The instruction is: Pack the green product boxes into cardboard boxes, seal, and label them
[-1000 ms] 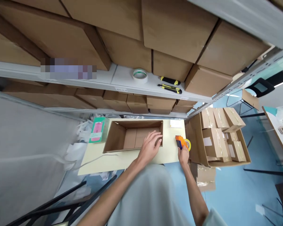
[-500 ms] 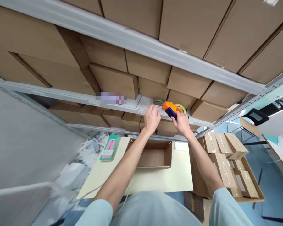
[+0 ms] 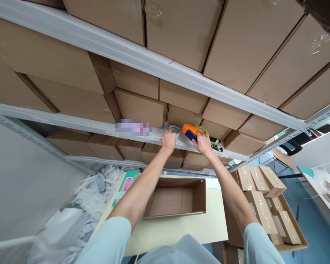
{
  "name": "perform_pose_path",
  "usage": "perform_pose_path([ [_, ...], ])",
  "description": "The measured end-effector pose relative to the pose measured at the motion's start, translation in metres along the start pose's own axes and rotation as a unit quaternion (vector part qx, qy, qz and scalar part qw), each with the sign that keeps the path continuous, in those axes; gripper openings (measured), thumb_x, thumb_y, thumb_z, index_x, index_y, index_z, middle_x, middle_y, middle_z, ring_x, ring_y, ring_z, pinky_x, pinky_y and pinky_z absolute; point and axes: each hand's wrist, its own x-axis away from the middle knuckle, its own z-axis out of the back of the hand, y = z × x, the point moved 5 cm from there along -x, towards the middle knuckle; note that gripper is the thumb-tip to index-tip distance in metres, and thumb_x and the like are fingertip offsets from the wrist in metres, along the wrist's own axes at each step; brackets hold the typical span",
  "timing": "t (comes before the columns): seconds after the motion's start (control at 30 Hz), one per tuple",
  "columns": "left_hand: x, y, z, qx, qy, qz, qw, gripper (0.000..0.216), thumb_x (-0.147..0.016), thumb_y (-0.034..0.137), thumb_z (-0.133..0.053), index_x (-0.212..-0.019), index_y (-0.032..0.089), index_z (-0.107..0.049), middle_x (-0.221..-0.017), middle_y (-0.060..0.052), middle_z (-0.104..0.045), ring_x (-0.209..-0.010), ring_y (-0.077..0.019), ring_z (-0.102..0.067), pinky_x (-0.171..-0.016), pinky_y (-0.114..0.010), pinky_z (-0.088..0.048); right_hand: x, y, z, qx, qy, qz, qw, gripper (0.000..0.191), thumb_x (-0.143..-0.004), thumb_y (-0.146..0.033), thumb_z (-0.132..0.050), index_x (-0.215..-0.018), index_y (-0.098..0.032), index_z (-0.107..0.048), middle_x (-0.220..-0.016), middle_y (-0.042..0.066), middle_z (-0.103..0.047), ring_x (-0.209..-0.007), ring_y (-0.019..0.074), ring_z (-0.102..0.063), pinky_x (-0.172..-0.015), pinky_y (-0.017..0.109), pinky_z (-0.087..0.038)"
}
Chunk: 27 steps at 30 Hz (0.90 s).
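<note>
My right hand point(image 3: 202, 143) is closed around an orange and dark blue tape dispenser point(image 3: 190, 131) at the front of the middle shelf. A yellow roll point(image 3: 202, 130) shows just behind it; I cannot tell whether it is loaded in the dispenser. To the left, my left hand point(image 3: 169, 140) has its fingers curled on a greenish-grey roll of tape point(image 3: 175, 128) on the same shelf, its fingertips partly hidden. Black and yellow utility knives point(image 3: 216, 147) lie on the shelf right of my right hand. Below my arms an open cardboard box point(image 3: 172, 201) stands on the pale table point(image 3: 181, 229).
Cardboard boxes point(image 3: 178, 29) fill the shelves above and behind. A green and pink package point(image 3: 126, 185) lies at the table's left. Crumpled white wrapping point(image 3: 90, 198) is heaped on the left. A large carton point(image 3: 299, 247) of taped boxes stands on the right.
Both hands have shifted left along the shelf, the tape dispenser and the grey tape roll moving with them. My left fingers are more curled. The utility knives have come into view.
</note>
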Motion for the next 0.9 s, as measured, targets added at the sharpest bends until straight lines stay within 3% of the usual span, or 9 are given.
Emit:
perform_pose_path([
  [0.1,0.004,-0.019,0.022,0.001,0.029,-0.002,1.0,0.037,-0.103,0.006,-0.04,-0.114,0.005,-0.075,-0.124,-0.023,-0.068,-0.128,-0.0329,-0.061,-0.118,-0.05,-0.045,-0.014,-0.015,-0.016,0.015,-0.029,-0.022,0.999,0.04,-0.107,-0.036,-0.059,-0.136,-0.009,-0.064,-0.123,0.023,-0.078,-0.122,0.0355,-0.071,-0.12,0.051,-0.042],
  [0.23,0.031,-0.002,0.023,0.024,0.023,-0.081,0.996,0.048,-0.102,0.01,-0.047,-0.146,0.008,-0.064,-0.147,-0.023,-0.064,-0.135,-0.0341,-0.06,-0.123,-0.049,-0.044,-0.023,-0.023,-0.03,0.032,-0.084,-0.072,0.993,0.042,-0.107,-0.034,-0.06,-0.141,-0.009,-0.064,-0.131,0.023,-0.078,-0.126,0.0347,-0.071,-0.119,0.048,-0.043],
  [0.37,0.062,0.037,-0.003,0.029,-0.067,-0.187,0.98,0.054,-0.095,0.007,-0.051,-0.145,0.014,-0.069,-0.153,-0.02,-0.066,-0.142,-0.0358,-0.06,-0.122,-0.05,-0.048,-0.021,-0.026,-0.038,0.037,-0.101,-0.099,0.989,0.039,-0.106,-0.028,-0.059,-0.14,-0.01,-0.066,-0.131,0.021,-0.079,-0.125,0.0335,-0.071,-0.116,0.046,-0.045],
  [0.5,0.077,0.054,-0.006,0.007,-0.07,-0.17,0.983,0.052,-0.096,0.01,-0.048,-0.143,0.016,-0.071,-0.15,-0.019,-0.068,-0.14,-0.0359,-0.062,-0.119,-0.053,-0.051,-0.02,-0.032,-0.039,0.041,-0.084,-0.101,0.991,0.044,-0.102,-0.02,-0.056,-0.143,-0.004,-0.063,-0.139,0.025,-0.074,-0.133,0.0341,-0.066,-0.118,0.045,-0.043],
  [0.6,0.093,0.052,0.017,0.027,-0.021,-0.155,0.987,0.043,-0.101,0.017,-0.05,-0.137,0.018,-0.074,-0.143,-0.017,-0.072,-0.135,-0.0338,-0.065,-0.119,-0.051,-0.051,-0.014,-0.036,-0.031,0.05,-0.063,-0.098,0.992,0.048,-0.103,-0.023,-0.054,-0.144,0.002,-0.059,-0.147,0.032,-0.066,-0.139,0.0389,-0.059,-0.12,0.048,-0.04],
  [0.7,0.127,0.033,0.055,0.064,0.049,-0.116,0.99,0.036,-0.106,0.026,-0.05,-0.132,0.019,-0.075,-0.137,-0.014,-0.075,-0.131,-0.0311,-0.067,-0.12,-0.047,-0.051,0.01,-0.045,-0.011,0.057,0.017,-0.073,0.996,0.046,-0.106,-0.023,-0.048,-0.143,0.002,-0.059,-0.144,0.033,-0.063,-0.135,0.0409,-0.057,-0.119,0.052,-0.041],
  [0.83,0.194,-0.009,0.103,0.086,0.101,-0.029,0.991,0.036,-0.111,0.035,-0.046,-0.126,0.021,-0.076,-0.127,-0.01,-0.08,-0.122,-0.0275,-0.071,-0.114,-0.042,-0.053,0.073,-0.092,0.015,-0.033,0.152,0.072,0.985,0.037,-0.109,-0.024,-0.043,-0.137,-0.012,-0.064,-0.135,0.022,-0.067,-0.128,0.0351,-0.059,-0.115,0.051,-0.045],
  [0.9,0.227,-0.033,0.118,0.076,0.109,0.028,0.991,0.038,-0.112,0.035,-0.044,-0.123,0.021,-0.077,-0.124,-0.01,-0.08,-0.12,-0.0273,-0.072,-0.113,-0.042,-0.054,0.108,-0.127,0.015,-0.103,0.157,0.15,0.971,0.035,-0.111,-0.023,-0.041,-0.136,-0.018,-0.065,-0.133,0.017,-0.068,-0.126,0.0314,-0.061,-0.115,0.049,-0.046],
])
